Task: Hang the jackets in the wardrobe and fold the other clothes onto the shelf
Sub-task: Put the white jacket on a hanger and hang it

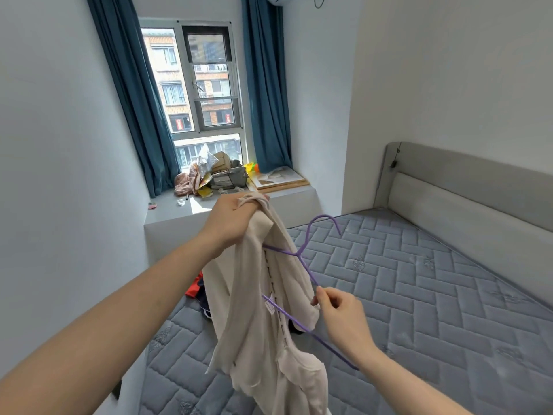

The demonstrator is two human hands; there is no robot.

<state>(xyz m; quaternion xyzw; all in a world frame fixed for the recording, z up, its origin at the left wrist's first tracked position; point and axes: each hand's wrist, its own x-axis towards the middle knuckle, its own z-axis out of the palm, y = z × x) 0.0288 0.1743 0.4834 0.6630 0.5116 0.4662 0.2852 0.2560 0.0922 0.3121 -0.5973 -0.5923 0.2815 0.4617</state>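
Jacket (254,295) dangles over the bed (419,295), bunched at the collar in our left hand (236,217). Our right hand (338,310) pinches the hanger (302,259), which runs diagonally, hook up and away, half inside already. Right's nearer.

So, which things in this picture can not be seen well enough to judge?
- Hanger, head view: its left side is hidden inside the cream garment, so how far it is threaded is unclear.
- Clothes on the mattress: the garment covers all but a red and a dark edge.
- Wardrobe and shelf: outside the frame.
- Windowsill clutter: too small to identify.
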